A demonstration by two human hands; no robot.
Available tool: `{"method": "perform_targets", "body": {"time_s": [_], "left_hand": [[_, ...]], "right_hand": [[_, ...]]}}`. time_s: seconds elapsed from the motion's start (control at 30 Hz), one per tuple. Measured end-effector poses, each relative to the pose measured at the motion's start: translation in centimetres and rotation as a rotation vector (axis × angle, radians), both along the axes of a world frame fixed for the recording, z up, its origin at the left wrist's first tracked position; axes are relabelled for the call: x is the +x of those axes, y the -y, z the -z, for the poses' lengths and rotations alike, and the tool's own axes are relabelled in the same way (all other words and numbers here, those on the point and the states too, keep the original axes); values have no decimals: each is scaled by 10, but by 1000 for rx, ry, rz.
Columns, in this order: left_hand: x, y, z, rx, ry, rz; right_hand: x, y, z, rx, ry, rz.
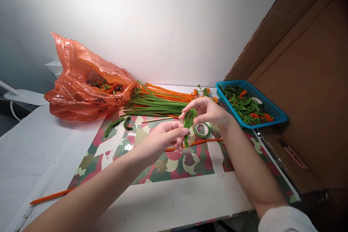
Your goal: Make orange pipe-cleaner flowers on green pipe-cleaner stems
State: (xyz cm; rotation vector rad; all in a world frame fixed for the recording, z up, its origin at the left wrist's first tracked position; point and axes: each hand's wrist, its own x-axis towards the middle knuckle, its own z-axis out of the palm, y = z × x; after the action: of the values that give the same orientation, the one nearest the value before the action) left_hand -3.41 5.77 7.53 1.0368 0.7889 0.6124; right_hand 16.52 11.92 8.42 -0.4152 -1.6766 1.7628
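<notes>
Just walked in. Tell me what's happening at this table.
A person holds a bent green pipe cleaner between both hands, the left hand pinching its lower end and the right hand gripping the top. A roll of green tape lies just beneath. Loose green and orange pipe cleaners lie behind, between an orange plastic bag and a blue basket of finished pieces.

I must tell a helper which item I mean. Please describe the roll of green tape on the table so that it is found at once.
Start at the blue basket on the right. Just left of it, under the right hand, lies the roll of green tape on the patterned mat. It is the only flat ring there; its neighbours are long fuzzy stems.
</notes>
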Motion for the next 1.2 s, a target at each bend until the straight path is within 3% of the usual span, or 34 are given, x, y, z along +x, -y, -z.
{"method": "perform_targets", "body": {"time_s": [0.3,0.43,0.5,0.6,0.67,0.73,0.9,1.2], "left_hand": [[2,3,2,57,-25,-27],[4,1,3,100,-80,-104],[4,-2,3,193,-167,-155],[-2,-8,0,451,-438,-196],[-10,-14,-4,670,-681,-193],[-20,-21,-8,766,-801,-184],[-37,-31,-9,664,-881,32],[-46,-40,-18,525,-847,-9]], "right_hand": [[-1,0,0,12,22,30],[-5,1,1,31,109,61],[-12,4,2,82,220,149],[-23,8,4,170,345,334],[-29,12,4,195,404,366],[-33,15,3,186,482,337],[-38,19,2,227,610,303],[-48,11,16,-138,225,408]]}}
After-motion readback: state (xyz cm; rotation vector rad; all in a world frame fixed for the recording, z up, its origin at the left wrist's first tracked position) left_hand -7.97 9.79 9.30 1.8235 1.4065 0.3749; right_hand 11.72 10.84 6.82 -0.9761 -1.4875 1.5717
